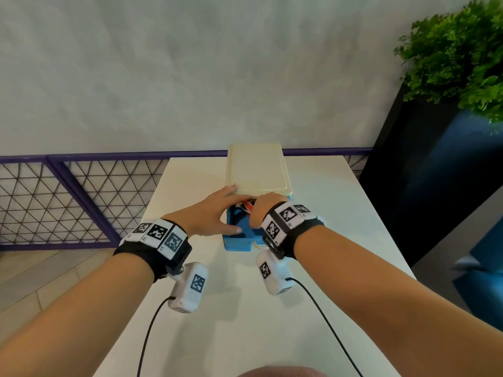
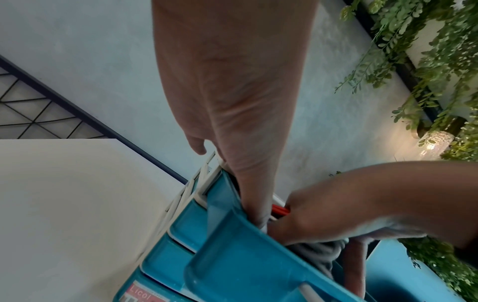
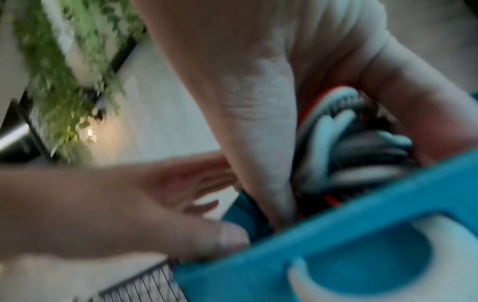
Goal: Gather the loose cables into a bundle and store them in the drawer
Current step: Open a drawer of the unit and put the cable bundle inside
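A cream drawer cabinet (image 1: 257, 167) stands on the white table, its blue top drawer (image 1: 236, 242) pulled out toward me. My right hand (image 1: 262, 206) reaches down into the drawer and grips the cable bundle (image 3: 349, 143), a coil of grey, black, white and red cables. A bit of red and white cable (image 1: 246, 205) shows between my hands. My left hand (image 1: 217, 210) lies over the drawer's left side with fingers straight toward the cabinet front and the thumb along the drawer wall. In the left wrist view, grey cables (image 2: 318, 251) sit under the right hand (image 2: 362, 204).
The white table (image 1: 326, 191) extends on both sides of the cabinet and toward me. A dark planter (image 1: 424, 172) with a green plant (image 1: 462, 55) stands at the right. A purple mesh railing (image 1: 68, 202) runs behind the table on the left. Black wrist-camera leads (image 1: 326, 322) trail over the table.
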`<state>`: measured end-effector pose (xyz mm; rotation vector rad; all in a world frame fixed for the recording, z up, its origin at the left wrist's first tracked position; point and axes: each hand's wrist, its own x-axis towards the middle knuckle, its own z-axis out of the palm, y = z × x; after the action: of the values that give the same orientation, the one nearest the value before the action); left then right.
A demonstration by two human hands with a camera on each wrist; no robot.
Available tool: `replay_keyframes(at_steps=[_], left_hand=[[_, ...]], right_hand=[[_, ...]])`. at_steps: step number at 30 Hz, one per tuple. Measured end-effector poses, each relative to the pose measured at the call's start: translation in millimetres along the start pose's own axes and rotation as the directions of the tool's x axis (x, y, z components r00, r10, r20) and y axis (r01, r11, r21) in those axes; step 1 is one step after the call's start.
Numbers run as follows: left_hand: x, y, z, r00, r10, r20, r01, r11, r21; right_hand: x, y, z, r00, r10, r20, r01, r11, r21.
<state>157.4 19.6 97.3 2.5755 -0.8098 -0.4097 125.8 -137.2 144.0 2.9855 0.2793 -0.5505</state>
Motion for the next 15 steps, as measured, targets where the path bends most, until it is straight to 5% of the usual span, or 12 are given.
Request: replay_keyframes(at_steps=[4, 6, 11, 15], left_hand=[[1.5, -2.2, 2.5, 0.999, -0.049, -0.006, 0.049, 0.999, -0.016], [2.4, 1.3, 2.1, 0.998, -0.066, 0.008, 0.066, 0.998, -0.010], [0.1, 6.6, -0.8, 0.995, -0.095, 0.012, 0.095, 0.995, 0.020], [-3.0, 7.1, 0.3, 0.995, -0.095, 0.023, 0.095, 0.995, -0.015]], right_hand=[[6.0, 23.9, 3.9, 0.993, -0.006, 0.115, -0.040, 0.920, 0.390], [0.7, 41.2, 5.0, 0.995, 0.020, 0.100, -0.063, 0.891, 0.450], [-29.4, 64.5, 20.7, 0.945, -0.186, -0.269, 0.262, 0.924, 0.280], [-28.1, 58.4, 56.8, 0.869, -0.348, -0.352, 0.403, 0.910, 0.095]])
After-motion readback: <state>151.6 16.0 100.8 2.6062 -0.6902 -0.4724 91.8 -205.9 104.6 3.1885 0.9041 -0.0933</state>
